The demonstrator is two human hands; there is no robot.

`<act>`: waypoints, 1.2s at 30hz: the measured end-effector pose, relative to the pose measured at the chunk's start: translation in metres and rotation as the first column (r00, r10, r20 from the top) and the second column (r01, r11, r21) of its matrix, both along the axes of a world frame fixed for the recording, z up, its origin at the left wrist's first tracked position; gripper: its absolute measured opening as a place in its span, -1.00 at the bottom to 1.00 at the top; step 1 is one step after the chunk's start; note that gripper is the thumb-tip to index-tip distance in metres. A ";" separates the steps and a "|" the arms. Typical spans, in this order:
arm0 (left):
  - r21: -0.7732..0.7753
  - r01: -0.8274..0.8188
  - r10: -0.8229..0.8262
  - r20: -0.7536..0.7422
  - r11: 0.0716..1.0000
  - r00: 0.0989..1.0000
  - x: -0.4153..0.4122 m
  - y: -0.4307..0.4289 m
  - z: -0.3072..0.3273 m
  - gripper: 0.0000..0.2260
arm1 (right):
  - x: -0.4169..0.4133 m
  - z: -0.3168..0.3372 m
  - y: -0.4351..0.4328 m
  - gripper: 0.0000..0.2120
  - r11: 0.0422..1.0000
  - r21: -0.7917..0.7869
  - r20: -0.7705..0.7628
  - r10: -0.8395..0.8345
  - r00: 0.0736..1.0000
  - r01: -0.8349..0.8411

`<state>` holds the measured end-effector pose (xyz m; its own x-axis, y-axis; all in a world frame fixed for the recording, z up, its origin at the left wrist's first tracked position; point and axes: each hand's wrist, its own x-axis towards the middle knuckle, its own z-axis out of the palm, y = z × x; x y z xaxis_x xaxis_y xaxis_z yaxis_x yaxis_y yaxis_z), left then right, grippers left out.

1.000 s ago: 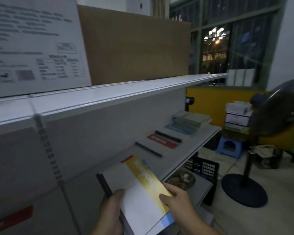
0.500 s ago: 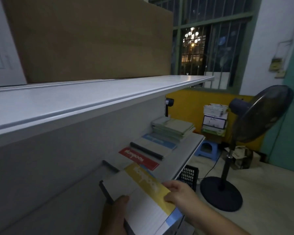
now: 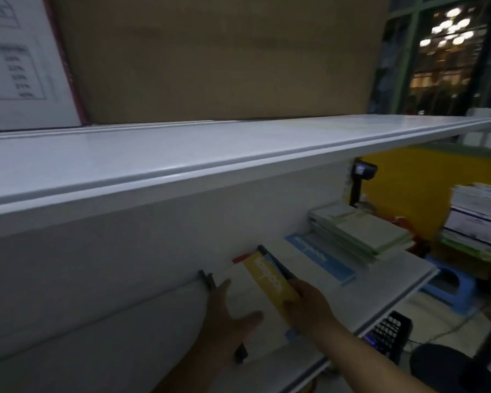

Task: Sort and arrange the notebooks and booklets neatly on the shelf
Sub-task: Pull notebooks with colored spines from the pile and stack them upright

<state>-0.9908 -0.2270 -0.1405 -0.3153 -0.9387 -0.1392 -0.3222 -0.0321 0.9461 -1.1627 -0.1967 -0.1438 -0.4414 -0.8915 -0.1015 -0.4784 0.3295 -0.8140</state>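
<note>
A thick white notebook with a yellow band [image 3: 270, 282] lies low over the lower shelf [image 3: 394, 282], close to the back panel. My left hand [image 3: 227, 321] grips its left, dark spine edge with the thumb across the cover. My right hand [image 3: 306, 304] holds its right edge on the yellow band. A red notebook [image 3: 240, 258] shows only a corner from under it. Further right lie a white notebook with a blue band [image 3: 321, 256] and a stack of pale green booklets [image 3: 360, 234].
The upper shelf [image 3: 182, 160] overhangs the work area and carries a large cardboard box [image 3: 210, 58]. Below the shelf's right end sit a black crate [image 3: 389, 333], a blue stool [image 3: 451, 287] and a dark fan base [image 3: 451, 367]. Stacked boxes [image 3: 479, 217] stand at the far right.
Both hands have pushed the yellow-banded notebook forward and right along the lower shelf, so it now covers most of the red notebook. My view has moved closer to the shelf.
</note>
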 end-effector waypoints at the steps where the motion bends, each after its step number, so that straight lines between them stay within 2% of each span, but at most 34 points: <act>1: -0.096 0.085 -0.073 0.121 0.992 0.990 -0.003 0.002 -0.008 -0.01 | -0.005 -0.001 -0.008 -0.64 0.999 -0.010 -0.023 0.048 0.999 -0.048; 2: -0.209 0.161 -0.102 0.265 0.965 0.959 -0.006 0.006 -0.014 0.13 | -0.010 -0.002 -0.015 -0.67 0.995 -0.014 -0.055 0.100 0.993 -0.101; 3: -0.292 0.229 -0.095 0.409 0.929 0.908 -0.007 0.006 -0.025 0.17 | -0.015 -0.003 -0.021 -0.68 0.988 -0.014 -0.101 0.154 0.983 -0.157; 4: -0.352 0.268 -0.043 0.532 0.897 0.846 -0.009 0.008 -0.032 0.11 | -0.019 -0.005 -0.027 -0.66 0.980 0.017 -0.164 0.198 0.966 -0.198; 5: -0.431 0.255 0.053 0.586 0.866 0.809 -0.009 0.008 -0.041 -0.02 | -0.023 -0.010 -0.033 -0.67 0.971 0.033 -0.235 0.237 0.943 -0.236; 7: -0.575 0.212 0.211 0.581 0.790 0.786 -0.012 0.009 -0.043 -0.30 | -0.025 -0.018 -0.038 -0.85 0.954 0.031 -0.408 0.285 0.867 -0.299; 10: -0.504 0.142 0.221 0.591 0.852 0.776 -0.016 0.013 -0.041 -0.22 | -0.022 -0.036 -0.040 -0.88 0.919 -0.092 -0.620 0.248 0.745 -0.383; 12: -0.582 0.088 0.289 0.523 0.809 0.802 -0.017 0.014 -0.041 -0.33 | -0.024 -0.046 -0.042 -0.79 0.904 -0.112 -0.698 0.224 0.680 -0.412; 14: -0.541 0.051 0.275 0.505 0.840 0.818 -0.017 0.016 -0.040 -0.43 | -0.026 -0.049 -0.044 -0.74 0.886 -0.135 -0.683 0.240 0.690 -0.443; 18: -0.492 0.020 0.262 0.496 0.870 0.828 -0.016 0.010 -0.049 -0.35 | -0.029 -0.050 -0.041 -0.61 0.854 -0.246 -0.615 0.228 0.755 -0.458; 20: -0.474 0.009 0.244 0.468 0.880 0.849 -0.015 0.009 -0.052 -0.29 | -0.030 -0.054 -0.039 -0.52 0.823 -0.286 -0.606 0.241 0.758 -0.491; 22: -0.445 0.013 0.225 0.478 0.896 0.849 -0.016 0.009 -0.052 -0.34 | -0.029 -0.051 -0.038 -0.24 0.809 -0.236 -0.598 0.316 0.737 -0.538; 24: -0.447 0.020 0.218 0.474 0.894 0.853 -0.017 0.010 -0.050 -0.34 | -0.030 -0.049 -0.037 0.13 0.807 -0.060 -0.577 0.453 0.680 -0.588; 25: -0.455 0.018 0.216 0.457 0.890 0.863 -0.017 0.010 -0.049 -0.30 | -0.030 -0.050 -0.038 0.22 0.800 -0.018 -0.588 0.477 0.653 -0.600; 28: -0.433 0.014 0.205 0.454 0.901 0.867 -0.018 0.012 -0.049 -0.19 | -0.030 -0.048 -0.038 0.28 0.777 0.053 -0.592 0.530 0.608 -0.627; 32: -0.441 0.022 0.212 0.474 0.897 0.855 -0.017 0.014 -0.046 -0.19 | -0.029 -0.044 -0.036 0.32 0.765 0.106 -0.569 0.571 0.592 -0.635; 36: -0.437 -0.060 0.273 0.442 0.897 0.854 -0.020 0.021 -0.037 0.10 | -0.027 -0.044 -0.038 0.23 0.776 0.118 -0.663 0.527 0.532 -0.620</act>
